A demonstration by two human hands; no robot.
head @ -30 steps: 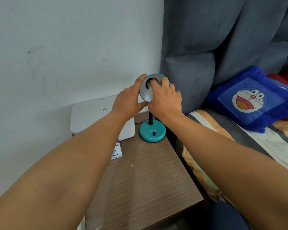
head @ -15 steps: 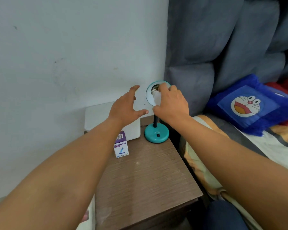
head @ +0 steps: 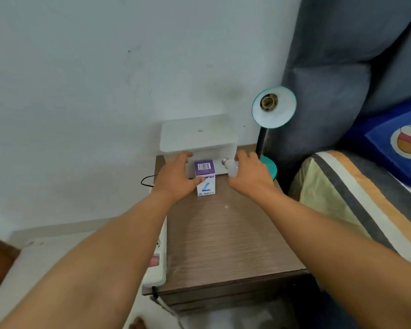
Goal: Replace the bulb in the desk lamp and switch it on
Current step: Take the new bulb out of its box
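Note:
The teal desk lamp (head: 273,107) stands at the back right corner of the wooden bedside table (head: 226,243), its shade turned toward me and its socket empty. My right hand (head: 249,174) holds a white bulb (head: 231,167) low over the table, metal base pointing left, just left of the lamp's foot. A small purple and white bulb box (head: 205,177) stands upright on the table. My left hand (head: 176,176) is wrapped around the box's left side, thumb on its front.
A white box-shaped device (head: 198,135) sits at the back of the table against the wall. A white power strip (head: 155,264) lies along the table's left edge. The bed with a striped sheet (head: 356,198) and a blue cushion (head: 396,141) lies to the right.
My right hand pulled the bulb out of the lamp's socket and brought it down over the table. My left hand left the shade and closed on the bulb box.

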